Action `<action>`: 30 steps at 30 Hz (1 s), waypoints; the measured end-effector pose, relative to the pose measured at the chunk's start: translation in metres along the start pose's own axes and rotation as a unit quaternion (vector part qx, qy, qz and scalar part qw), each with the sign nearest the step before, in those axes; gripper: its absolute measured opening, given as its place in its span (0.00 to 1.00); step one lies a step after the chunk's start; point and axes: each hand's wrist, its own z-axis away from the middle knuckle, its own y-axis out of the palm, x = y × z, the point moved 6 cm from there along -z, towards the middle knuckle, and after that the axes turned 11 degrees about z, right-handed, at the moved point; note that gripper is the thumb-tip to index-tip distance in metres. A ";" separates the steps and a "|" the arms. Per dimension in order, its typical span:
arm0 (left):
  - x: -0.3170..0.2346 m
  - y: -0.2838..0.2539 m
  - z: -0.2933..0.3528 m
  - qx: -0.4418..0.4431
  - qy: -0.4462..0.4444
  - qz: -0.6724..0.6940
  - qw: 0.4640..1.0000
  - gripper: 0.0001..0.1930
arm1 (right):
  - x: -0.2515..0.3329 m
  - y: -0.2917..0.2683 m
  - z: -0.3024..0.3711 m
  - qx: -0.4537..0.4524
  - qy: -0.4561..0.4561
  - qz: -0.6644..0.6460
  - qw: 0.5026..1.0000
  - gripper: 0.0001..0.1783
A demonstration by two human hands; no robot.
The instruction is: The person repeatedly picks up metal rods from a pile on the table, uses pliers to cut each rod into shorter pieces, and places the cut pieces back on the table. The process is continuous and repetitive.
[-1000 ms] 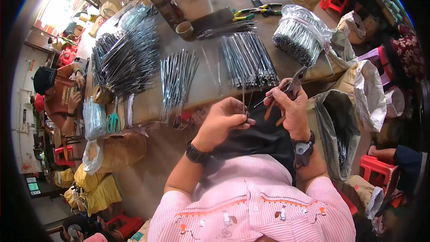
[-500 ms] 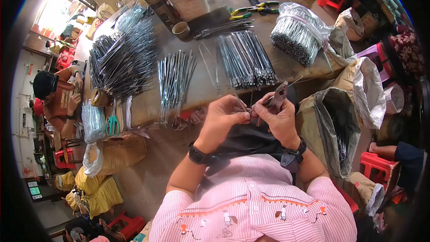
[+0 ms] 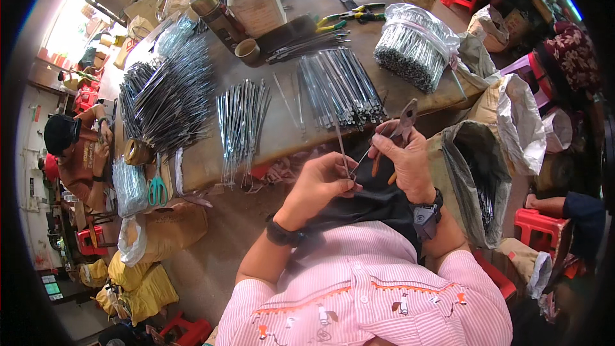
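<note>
My left hand (image 3: 323,182) is closed, pinching a thin metal strip (image 3: 341,144) that points up toward the table edge. In my right hand (image 3: 410,163) rests a pair of pliers (image 3: 406,118), jaws up, with orange handles below the fingers. The right thumb and forefinger also pinch a thin wire-like piece (image 3: 364,155), whose lower end meets the left fingertips. Just beyond my hands, a row of flat metal strips (image 3: 349,90) lies on the table (image 3: 282,144). A smaller batch of thin metal strips (image 3: 243,128) lies to its left.
A large heap of dark strips (image 3: 170,90) covers the table's left side. A plastic-wrapped bundle (image 3: 416,51) stands at right, near yellow-handled pliers (image 3: 333,24). Teal scissors (image 3: 157,189) hang at the left edge. An open sack (image 3: 477,186) stands right of me. Co-workers sit left and across.
My hands have come apart: the right one has lifted slightly with the pliers, and the left has dropped a little. The strip and wire now show between them. The view has shifted slightly.
</note>
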 end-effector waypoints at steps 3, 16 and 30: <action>0.001 0.003 0.003 -0.009 -0.046 -0.023 0.999 0.15 | -0.005 -0.001 -0.002 0.023 0.002 -0.032 0.999 0.10; -0.004 0.028 0.002 0.036 -0.020 -0.001 0.999 0.12 | -0.013 -0.014 -0.001 0.036 0.065 -0.067 0.995 0.10; 0.027 0.000 -0.015 -0.076 -0.070 0.148 0.984 0.05 | 0.001 0.002 0.007 0.018 -0.003 0.033 0.999 0.08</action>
